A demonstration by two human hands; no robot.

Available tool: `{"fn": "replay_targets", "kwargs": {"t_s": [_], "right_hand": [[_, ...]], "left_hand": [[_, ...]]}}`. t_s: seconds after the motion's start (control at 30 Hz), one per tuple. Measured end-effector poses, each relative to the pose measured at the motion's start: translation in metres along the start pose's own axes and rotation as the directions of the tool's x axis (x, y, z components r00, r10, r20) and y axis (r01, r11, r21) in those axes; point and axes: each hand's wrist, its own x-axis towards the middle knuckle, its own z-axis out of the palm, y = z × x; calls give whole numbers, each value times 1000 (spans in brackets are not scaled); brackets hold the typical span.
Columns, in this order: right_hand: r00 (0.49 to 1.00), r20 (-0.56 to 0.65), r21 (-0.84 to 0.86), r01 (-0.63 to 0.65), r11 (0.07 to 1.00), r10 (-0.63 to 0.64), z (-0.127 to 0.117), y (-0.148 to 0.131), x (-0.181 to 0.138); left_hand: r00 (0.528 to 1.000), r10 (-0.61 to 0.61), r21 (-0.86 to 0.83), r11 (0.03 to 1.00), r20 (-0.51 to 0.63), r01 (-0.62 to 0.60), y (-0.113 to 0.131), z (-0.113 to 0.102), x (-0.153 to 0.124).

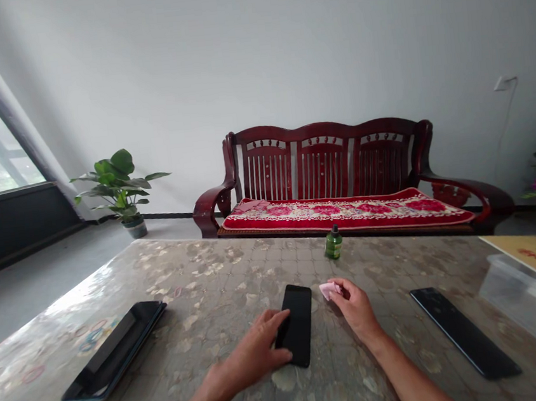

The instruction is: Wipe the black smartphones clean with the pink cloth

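A black phone [298, 322] lies screen-up in the middle of the patterned table [209, 277]. My left hand [259, 348] rests on its left edge, fingers spread flat over the glass. My right hand [353, 306] hovers just right of the phone's top, its fingers pinched on a small pink cloth [328, 290]. A small green bottle [333, 243] stands upright beyond the phone, near the table's far edge.
A dark tablet [114, 350] lies at the left, a second black phone [463, 330] at the right. A clear plastic box [533, 306] with a yellow board sits at the right edge. Behind the table are a red wooden bench [337, 180] and a potted plant [120, 187].
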Motion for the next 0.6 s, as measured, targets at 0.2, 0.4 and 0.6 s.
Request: {"fn": "replay_targets", "kwargs": {"t_s": [0.2,0.4,0.6], "right_hand": [[998,9,-89,68,994,-68,0,-2,-6],[931,106,-287,364,886,-348,15,-17,-17],[816,306,-418,578,701,-490,28,-31,-27]], "left_hand": [[998,52,24,998,-27,-51,-5,8,-3],[988,122,-16,992,-93,-124,-13,18,5],[969,205,2,978,-137,-207,-25,29,6]]}}
